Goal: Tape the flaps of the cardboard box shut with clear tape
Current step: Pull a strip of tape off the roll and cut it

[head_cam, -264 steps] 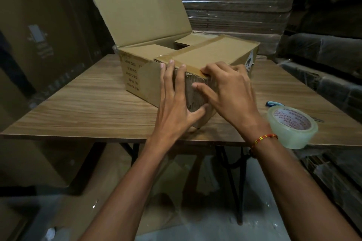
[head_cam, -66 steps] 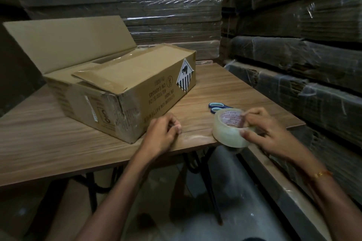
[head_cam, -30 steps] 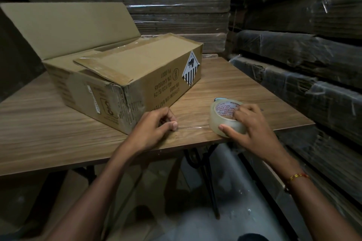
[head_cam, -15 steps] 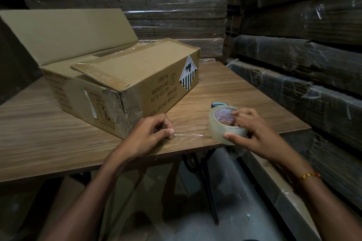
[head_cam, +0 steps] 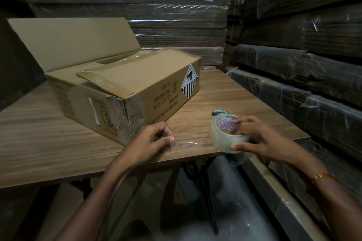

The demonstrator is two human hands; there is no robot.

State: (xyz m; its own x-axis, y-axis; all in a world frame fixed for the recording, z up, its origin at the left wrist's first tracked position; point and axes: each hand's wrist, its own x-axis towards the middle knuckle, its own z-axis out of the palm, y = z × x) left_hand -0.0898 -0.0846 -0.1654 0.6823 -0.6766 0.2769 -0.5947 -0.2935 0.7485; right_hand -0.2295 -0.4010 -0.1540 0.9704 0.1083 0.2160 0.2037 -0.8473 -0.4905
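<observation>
A brown cardboard box (head_cam: 137,92) lies on the wooden table (head_cam: 39,139), its near long flap folded down and its far long flap (head_cam: 74,41) standing up. My right hand (head_cam: 260,139) grips a roll of clear tape (head_cam: 225,135) near the table's front right corner. My left hand (head_cam: 150,141) pinches the free end of the tape just in front of the box's near corner. A short strip of clear tape (head_cam: 188,143) stretches between the two hands, low over the table.
Blue-handled scissors (head_cam: 219,112) lie on the table just behind the roll. Plastic-wrapped stacks of flat cardboard (head_cam: 293,68) wall in the back and right side. The table's front edge runs right under both hands.
The strip of tape between my hands has grown a little longer over the last second. Earlier both hands pressed on the box's end; the box now lies turned.
</observation>
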